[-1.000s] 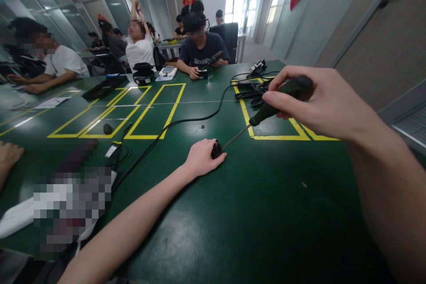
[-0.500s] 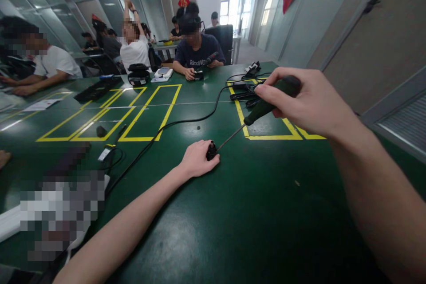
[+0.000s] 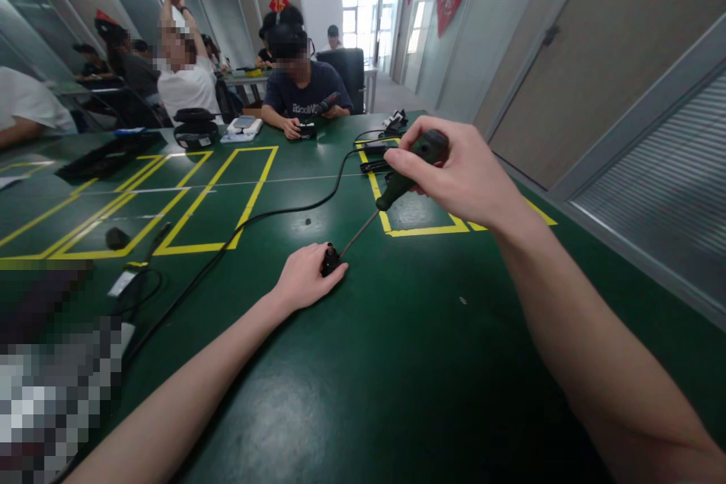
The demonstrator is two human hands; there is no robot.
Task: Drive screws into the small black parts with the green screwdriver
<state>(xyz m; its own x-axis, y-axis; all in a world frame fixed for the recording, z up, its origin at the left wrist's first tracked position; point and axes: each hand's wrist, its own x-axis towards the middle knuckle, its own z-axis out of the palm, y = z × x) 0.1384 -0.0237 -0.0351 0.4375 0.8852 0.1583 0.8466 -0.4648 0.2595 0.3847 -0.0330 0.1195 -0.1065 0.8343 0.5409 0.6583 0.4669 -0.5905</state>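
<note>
My left hand rests on the green table, its fingers closed round a small black cylindrical part with a short stub on top. What exactly the part is, I cannot make out. In my right hand is a screwdriver with a dark green handle and a thin metal shaft. It slants down to the left, and its tip meets the right side of the black part or lies just beside it. The palm and fingers cover much of the handle's upper end.
A black cable runs across the table to dark adapters behind my right hand. Yellow tape marks rectangles. A small black block lies left. Across the table sits a person holding a dark tool.
The view has swung to the right, so everything appears further left. Both hands keep their grips, and the screwdriver stays at the black part with almost the same slant.
</note>
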